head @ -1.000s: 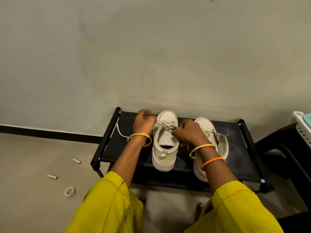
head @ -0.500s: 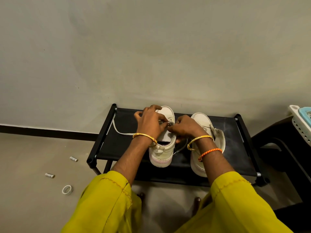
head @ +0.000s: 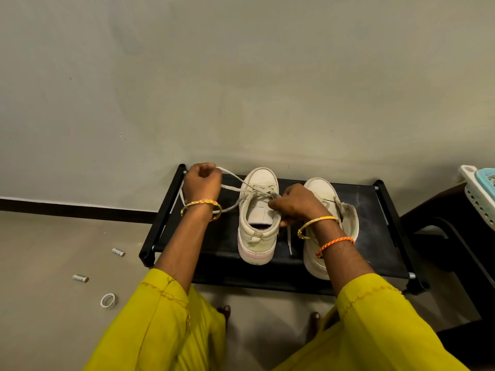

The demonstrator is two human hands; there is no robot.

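While nothing like a bow shows on it yet, the pale sneaker (head: 257, 218) standing toe to the wall in the middle of the black shoe rack (head: 380, 236) looks to me partway through being laced up: its lace (head: 233, 187) already crosses over the front of the tongue. The left hand (head: 202, 180) is clenched round one strand and holds it stretched toward the far left corner of the rack, well clear of the shoe, with slack looping down past the wrist. The right hand (head: 297, 203) sits at the shoe's right edge, fingertips pinching the lace where it crosses, and a loose lace end (head: 289, 242) hangs onto the rack between the two shoes. I'd judge the tightening is the step in hand and the knot is what remains. Just to the right, the second sneaker (head: 318, 188) lies partly under the right wrist, its side flopped open; whether it is laced I cannot tell. On the floor to the near left lie two small cylinders (head: 118, 252) and a white ring (head: 108, 301), and a basket (head: 479, 199) pokes in at the right edge.
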